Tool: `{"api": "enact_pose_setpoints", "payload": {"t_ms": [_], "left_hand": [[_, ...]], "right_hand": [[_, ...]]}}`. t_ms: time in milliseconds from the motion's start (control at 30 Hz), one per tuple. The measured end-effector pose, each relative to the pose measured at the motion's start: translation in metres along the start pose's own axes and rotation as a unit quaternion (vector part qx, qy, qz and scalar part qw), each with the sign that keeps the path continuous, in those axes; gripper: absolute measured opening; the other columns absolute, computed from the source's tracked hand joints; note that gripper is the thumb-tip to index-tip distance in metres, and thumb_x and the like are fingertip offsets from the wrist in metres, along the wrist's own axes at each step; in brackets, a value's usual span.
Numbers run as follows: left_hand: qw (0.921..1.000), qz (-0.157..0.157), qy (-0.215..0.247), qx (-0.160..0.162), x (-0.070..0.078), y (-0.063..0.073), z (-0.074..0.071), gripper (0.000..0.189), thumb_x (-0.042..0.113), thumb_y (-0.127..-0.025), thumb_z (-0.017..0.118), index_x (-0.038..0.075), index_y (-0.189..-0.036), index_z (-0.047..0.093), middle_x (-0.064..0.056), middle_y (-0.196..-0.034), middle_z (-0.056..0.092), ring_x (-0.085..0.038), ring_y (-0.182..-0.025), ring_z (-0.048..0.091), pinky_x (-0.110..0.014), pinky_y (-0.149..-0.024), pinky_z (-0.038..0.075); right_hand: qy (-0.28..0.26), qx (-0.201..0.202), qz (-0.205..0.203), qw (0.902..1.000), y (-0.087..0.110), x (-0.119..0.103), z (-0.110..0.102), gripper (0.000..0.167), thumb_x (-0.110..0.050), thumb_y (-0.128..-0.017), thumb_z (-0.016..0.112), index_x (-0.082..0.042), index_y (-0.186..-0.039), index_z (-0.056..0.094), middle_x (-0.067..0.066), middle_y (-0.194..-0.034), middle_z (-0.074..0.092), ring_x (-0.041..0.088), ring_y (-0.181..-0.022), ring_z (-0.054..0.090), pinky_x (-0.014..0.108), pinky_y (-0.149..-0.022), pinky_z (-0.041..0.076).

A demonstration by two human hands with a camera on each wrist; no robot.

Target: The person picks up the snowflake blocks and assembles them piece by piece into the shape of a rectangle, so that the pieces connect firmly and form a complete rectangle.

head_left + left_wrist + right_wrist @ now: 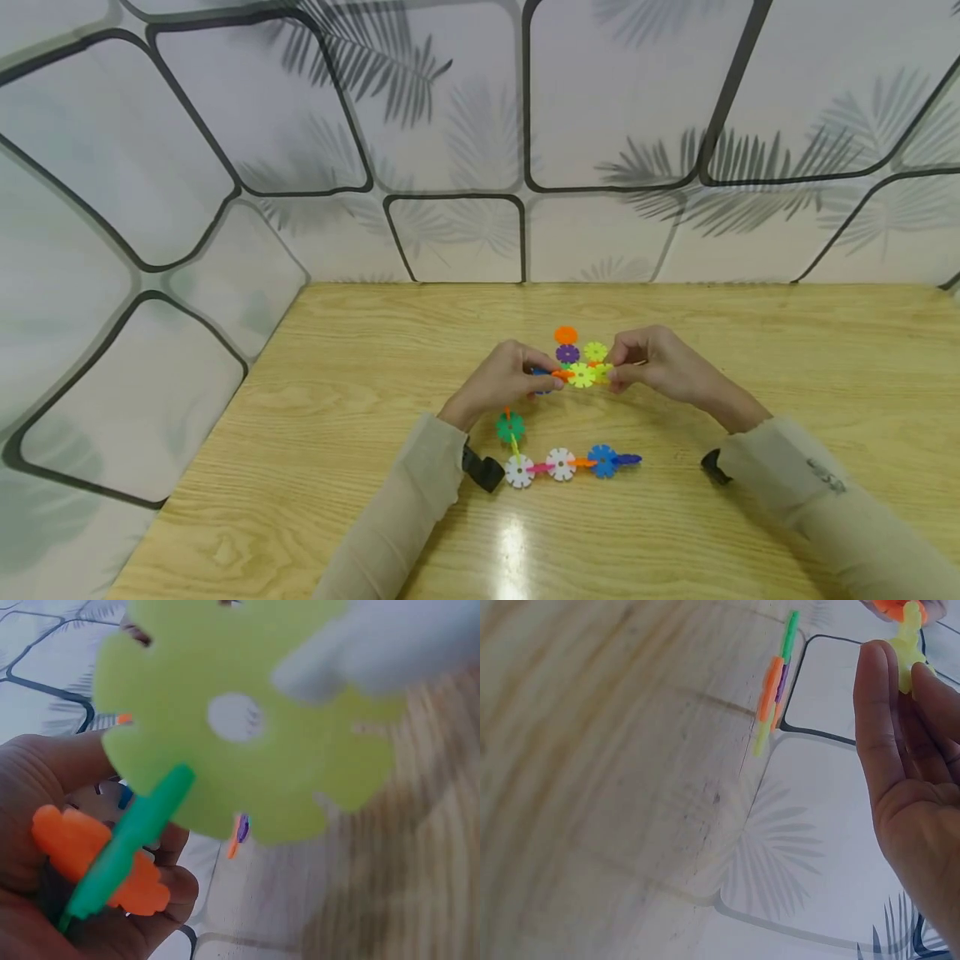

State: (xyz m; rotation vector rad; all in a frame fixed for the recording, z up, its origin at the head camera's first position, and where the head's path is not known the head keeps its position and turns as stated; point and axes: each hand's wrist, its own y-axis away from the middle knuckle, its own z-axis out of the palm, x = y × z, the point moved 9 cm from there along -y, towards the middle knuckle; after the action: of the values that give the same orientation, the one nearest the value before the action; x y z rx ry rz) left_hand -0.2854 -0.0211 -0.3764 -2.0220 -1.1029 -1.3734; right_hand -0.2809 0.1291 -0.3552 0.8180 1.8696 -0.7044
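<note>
My left hand pinches an orange notched plastic disc above the table. It joins a bright yellow disc between the hands. On the other side, my right hand pinches another yellow disc between thumb and fingertips. A blue disc sits by the left fingers, partly hidden. Below, a chain runs from a green disc through a white disc, a second white disc and a blue disc to a dark blue disc. In the left wrist view, a yellow-green disc looms close.
Just behind the hands lie an orange disc, a purple disc and a yellow disc. The wooden table meets a patterned wall at its back and left edges.
</note>
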Motion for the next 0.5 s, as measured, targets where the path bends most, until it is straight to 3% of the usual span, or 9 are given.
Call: {"api": "enact_pose_setpoints", "payload": {"t_ms": [267,500], "left_hand": [[0.9998,0.002,-0.020,-0.005,-0.0028,-0.0006,0.0025,0.015,0.005,-0.096,0.071,-0.006,-0.104,0.076,-0.011,-0.098,0.075,-0.012,-0.058,0.053,-0.020,-0.056,0.044],[0.9990,0.017,0.028,-0.032,-0.0083,0.0016,0.0032,0.018,0.008,-0.099,0.067,-0.006,-0.109,0.074,-0.010,-0.096,0.073,-0.015,-0.065,0.058,-0.024,-0.063,0.050]], "right_hand": [[0.031,-0.007,0.027,0.9991,0.0009,-0.0025,0.0053,0.017,0.016,-0.092,0.060,0.004,-0.081,0.061,0.013,-0.080,0.070,0.023,-0.073,0.071,0.035,-0.068,0.060],[0.039,-0.024,0.013,0.9989,-0.0019,-0.0056,-0.0013,0.007,0.012,-0.091,0.065,0.005,-0.090,0.064,0.013,-0.087,0.070,0.021,-0.078,0.071,0.035,-0.071,0.060]]}}
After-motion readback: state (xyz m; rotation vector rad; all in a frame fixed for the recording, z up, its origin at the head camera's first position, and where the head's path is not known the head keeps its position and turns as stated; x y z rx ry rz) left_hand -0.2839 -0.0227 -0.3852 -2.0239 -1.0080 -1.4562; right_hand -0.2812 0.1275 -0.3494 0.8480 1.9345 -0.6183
